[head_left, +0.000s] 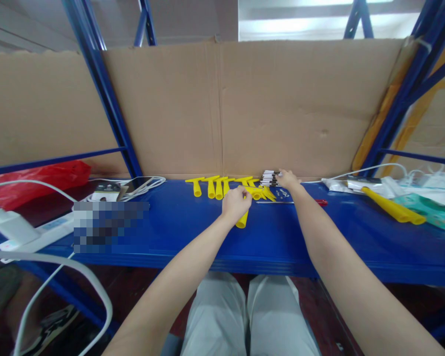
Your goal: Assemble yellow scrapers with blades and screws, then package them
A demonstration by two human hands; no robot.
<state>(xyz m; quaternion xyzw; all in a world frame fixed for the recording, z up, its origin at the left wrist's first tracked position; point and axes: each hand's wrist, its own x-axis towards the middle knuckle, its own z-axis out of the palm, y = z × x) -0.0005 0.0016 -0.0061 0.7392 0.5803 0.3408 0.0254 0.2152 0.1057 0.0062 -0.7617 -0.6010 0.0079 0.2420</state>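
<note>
My left hand (236, 202) is closed round a yellow T-shaped piece (242, 221), whose hollow tube end points toward me. Further back, my right hand (289, 179) reaches to the right end of a stack of white-and-black pieces (269, 178); its fingertips are too small to make out. Several yellow T-shaped pieces (211, 188) lie in a row left of the stack, and more are bunched just behind my left hand. A dark printed card (283, 195) lies below my right hand, beside a screwdriver with a red handle (322, 202).
On the left of the blue table (193, 232) are a power strip (40, 235), white cables and a red bag (40, 180). Yellow tubes (389, 205) and a green packet (428, 210) lie at the right. Cardboard (289, 104) stands behind. A person's foot shows lower left.
</note>
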